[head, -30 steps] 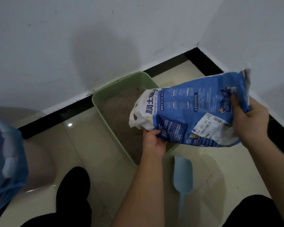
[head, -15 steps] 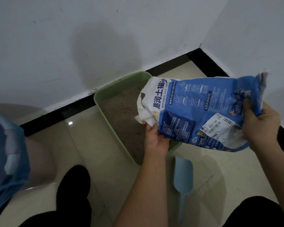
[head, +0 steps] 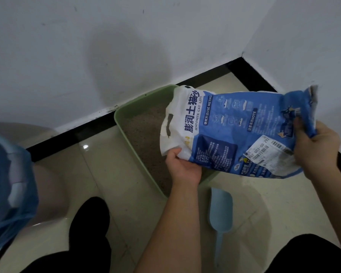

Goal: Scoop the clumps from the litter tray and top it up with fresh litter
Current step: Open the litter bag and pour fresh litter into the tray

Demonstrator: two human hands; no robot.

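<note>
Head view, looking down into a room corner. The left hand (head: 182, 168) grips the lower corner of the white, handle-cut end of a blue-and-white printed plastic litter bag (head: 234, 133): the thumb lies on the printed face and the fingers are curled beneath, out of sight. The right hand (head: 317, 152) clamps the crimped blue end of the same bag, with the thumb pressed on the face and the fingers wrapped behind. Both hands are thus closed on the bag, which hangs clear of the floor between them.

The bag lies nearly level. Its white end points to 9 o'clock and its blue end to 3 o'clock, slightly higher. Whether the white end is open cannot be told.

The rectangular pale green plastic litter tray (head: 124, 119) sits on the floor at 12 o'clock from the left hand, set diagonally against the black skirting board (head: 71, 138). The white end of the bag overhangs its right half. Grey granular litter (head: 144, 134) covers the visible tray bottom, at 10 o'clock from the left hand.

A pale blue plastic scoop (head: 220, 209) lies on the cream glossy floor tiles (head: 110, 174) at 5 o'clock from the left hand, just outside the tray's near corner, with its handle towards the viewer. At 9 o'clock in the frame, a translucent blue plastic bag (head: 6, 184) drapes a pinkish round bin (head: 49, 194), well apart from the tray.
</note>
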